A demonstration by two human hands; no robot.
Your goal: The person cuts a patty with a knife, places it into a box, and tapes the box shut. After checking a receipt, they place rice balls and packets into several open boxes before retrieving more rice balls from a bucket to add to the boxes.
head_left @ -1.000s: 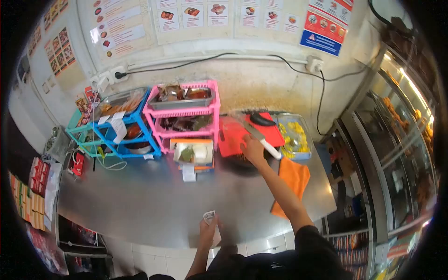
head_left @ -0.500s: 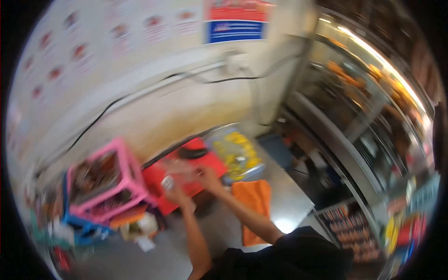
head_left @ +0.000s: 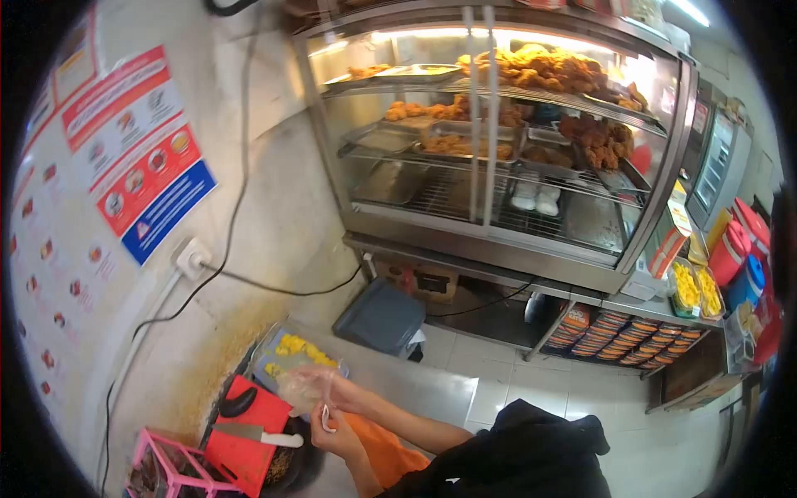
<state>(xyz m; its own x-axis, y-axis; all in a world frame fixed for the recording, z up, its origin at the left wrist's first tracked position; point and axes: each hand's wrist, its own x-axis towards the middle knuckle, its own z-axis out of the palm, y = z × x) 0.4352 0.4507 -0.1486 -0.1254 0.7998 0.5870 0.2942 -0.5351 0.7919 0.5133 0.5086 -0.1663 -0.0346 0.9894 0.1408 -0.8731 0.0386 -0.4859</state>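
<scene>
My left hand [head_left: 336,435] is closed on the gathered end of a thin clear plastic bag [head_left: 300,388], where a whitish loop shows between the fingers. Close above it, my right hand [head_left: 342,393] grips the same filmy plastic, its fingertips partly hidden by it. Both hands are over the near edge of a tray [head_left: 270,353] with yellow cut pieces. To their left lies a red cutting board [head_left: 241,452], bearing a knife [head_left: 257,433] with a white handle and a dark, curved object [head_left: 238,403]. An orange cloth [head_left: 386,452] lies under my forearms.
A glass display cabinet [head_left: 490,241] with fried food stands ahead. Below it are a grey bin [head_left: 380,315] and stacked packages [head_left: 623,339]. A pink basket [head_left: 170,465] sits left of the board. A cable [head_left: 246,124] runs down the wall to a socket [head_left: 193,256].
The view has swung right, bringing the display cabinet into the middle. My hands have moved from above the red board to beside the yellow pieces, still holding the plastic.
</scene>
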